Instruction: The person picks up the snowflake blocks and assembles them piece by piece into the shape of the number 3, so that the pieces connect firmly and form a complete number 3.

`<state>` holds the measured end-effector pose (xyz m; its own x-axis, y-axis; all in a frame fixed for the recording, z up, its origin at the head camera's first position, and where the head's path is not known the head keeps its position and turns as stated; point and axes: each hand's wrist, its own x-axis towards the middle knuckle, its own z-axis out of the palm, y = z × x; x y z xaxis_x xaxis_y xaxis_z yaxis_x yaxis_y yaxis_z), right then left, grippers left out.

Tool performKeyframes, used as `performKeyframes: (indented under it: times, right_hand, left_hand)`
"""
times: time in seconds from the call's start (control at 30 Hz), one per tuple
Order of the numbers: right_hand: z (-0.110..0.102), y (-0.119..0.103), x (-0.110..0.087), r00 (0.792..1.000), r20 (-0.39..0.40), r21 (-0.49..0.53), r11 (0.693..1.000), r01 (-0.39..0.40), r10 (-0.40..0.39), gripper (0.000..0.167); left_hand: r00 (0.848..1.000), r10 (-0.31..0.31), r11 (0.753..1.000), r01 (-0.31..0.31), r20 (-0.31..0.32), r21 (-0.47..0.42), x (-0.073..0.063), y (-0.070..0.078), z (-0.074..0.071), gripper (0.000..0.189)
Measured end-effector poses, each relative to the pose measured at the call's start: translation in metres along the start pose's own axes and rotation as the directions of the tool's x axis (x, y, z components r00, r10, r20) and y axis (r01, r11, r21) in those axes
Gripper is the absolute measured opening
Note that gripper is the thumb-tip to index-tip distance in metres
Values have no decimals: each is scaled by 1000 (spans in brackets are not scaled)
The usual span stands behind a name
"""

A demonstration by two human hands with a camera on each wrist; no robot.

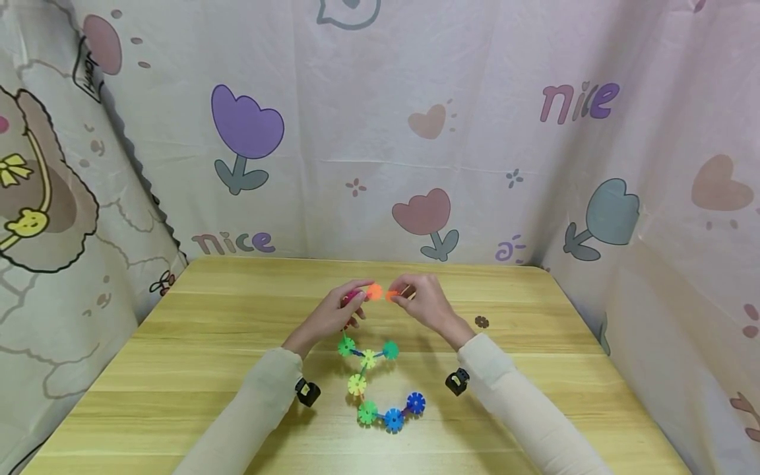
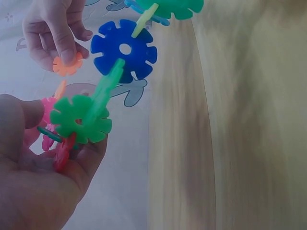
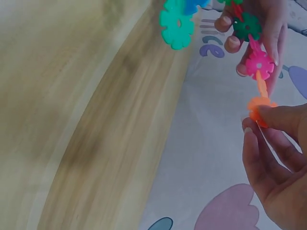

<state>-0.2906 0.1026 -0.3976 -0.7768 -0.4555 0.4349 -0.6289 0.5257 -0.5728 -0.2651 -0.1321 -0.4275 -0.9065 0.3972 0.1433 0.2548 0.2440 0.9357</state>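
In the head view my left hand (image 1: 334, 310) grips the upper end of a chain of interlocked plastic snowflake discs. A pink disc (image 3: 259, 65), a red disc (image 2: 63, 154) and a dark green disc (image 3: 247, 27) are in or beside its fingers. An orange disc (image 1: 374, 291) sticks out from the pink one toward the right. Thumb and fingertips of my right hand (image 1: 424, 300) pinch another orange disc (image 2: 67, 64), close to that end. From the left hand the chain runs toward me through green disc (image 1: 346, 346), yellow disc (image 1: 357, 384) and blue disc (image 1: 394, 419).
A loose brown disc (image 1: 481, 322) lies on the wooden table (image 1: 208, 369), right of my right hand. Behind the table hangs a printed curtain (image 1: 332, 218). Each sleeve has a small black wrist camera (image 1: 308, 392) below it.
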Motion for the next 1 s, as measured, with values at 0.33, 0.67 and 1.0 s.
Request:
performKeyframes:
  times: [0.33,0.67,1.0]
  right_hand:
    - [6,-3,-2,993,-67,-30,995,91,-93,10]
    - [9,-5,-2,986,-85,-60,988,142,-147,13]
    - [9,-8,-2,983,-83,-73,985,159,-165,8]
  left_hand:
    - [1000,-5,1000,5,20,8,1,0,3,45]
    - [1000,-8,1000,7,26,10,1,1,1,45]
    - [999,-40,999,40,-6,-11,4,2,2,43]
